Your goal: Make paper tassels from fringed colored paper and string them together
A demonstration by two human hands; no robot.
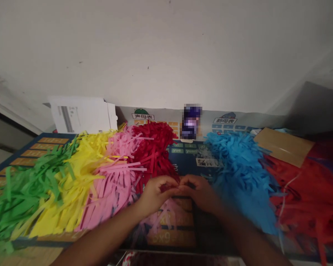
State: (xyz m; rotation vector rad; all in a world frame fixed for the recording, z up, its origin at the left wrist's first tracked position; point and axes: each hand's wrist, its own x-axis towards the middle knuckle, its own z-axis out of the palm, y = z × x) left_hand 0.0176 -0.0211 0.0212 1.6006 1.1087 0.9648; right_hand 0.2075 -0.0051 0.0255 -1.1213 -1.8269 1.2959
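Observation:
My left hand point(157, 192) and my right hand point(199, 190) meet in front of me, thumbs and fingertips pinched together at one spot. Whatever sits between the fingertips is too small and blurred to name. Just below them is a blurred bit of pink paper strips point(166, 214); whether it hangs from my fingers or lies on the mat, I cannot tell. Left of my hands lie piles of fringed paper: dark red point(155, 144), pink point(113, 188), yellow point(80, 166) and green point(33, 181). A blue fringed pile point(238, 166) lies to the right.
A printed learning mat point(183, 240) covers the table. Against the wall stand a white box point(80, 114) and a phone with a blurred-out screen point(191, 122). At the right, a brown envelope-like piece point(284, 146) rests by red sheet material point(308, 195) with a pale cord point(284, 199).

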